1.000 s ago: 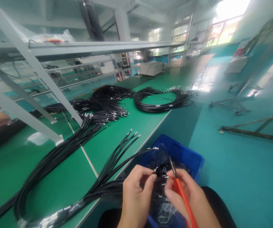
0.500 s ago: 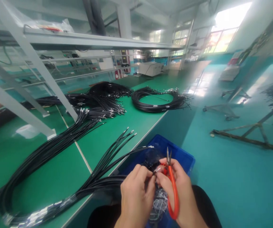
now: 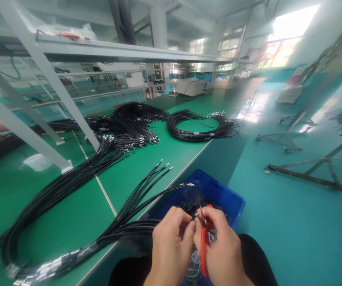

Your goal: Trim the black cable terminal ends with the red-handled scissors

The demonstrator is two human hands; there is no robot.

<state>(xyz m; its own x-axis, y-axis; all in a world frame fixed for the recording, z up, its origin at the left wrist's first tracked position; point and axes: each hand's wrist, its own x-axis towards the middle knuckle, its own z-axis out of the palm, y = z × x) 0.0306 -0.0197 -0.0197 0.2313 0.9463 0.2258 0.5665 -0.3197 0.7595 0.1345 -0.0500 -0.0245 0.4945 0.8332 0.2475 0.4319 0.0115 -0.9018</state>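
Observation:
My left hand (image 3: pixel 172 238) pinches the end of a black cable between thumb and forefinger; its small tip is mostly hidden by the fingers. Close beside it, my right hand (image 3: pixel 220 242) grips red-handled scissors (image 3: pixel 203 246). Their slim metal blades point up and lie right by the cable end, and the two hands nearly touch. From the left hand a bundle of black cables (image 3: pixel 129 230) runs back onto the green table, wrapped in clear film lower left. Several loose cable ends with pale tips (image 3: pixel 171 168) fan out above the hands.
Below the hands stands a blue bin (image 3: pixel 233 198) with clear plastic scraps and dark bits. Coiled black cables (image 3: pixel 188 137) and cable heaps (image 3: pixel 138 113) lie farther along the green table (image 3: pixel 147 178). Shelf posts (image 3: pixel 60 91) rise at left; a wheeled metal stand (image 3: pixel 308 174) is right.
My right hand has moved left to meet the left hand. The scissors have swung from the right toward the pinched cable end, their blades now beside my left fingertips.

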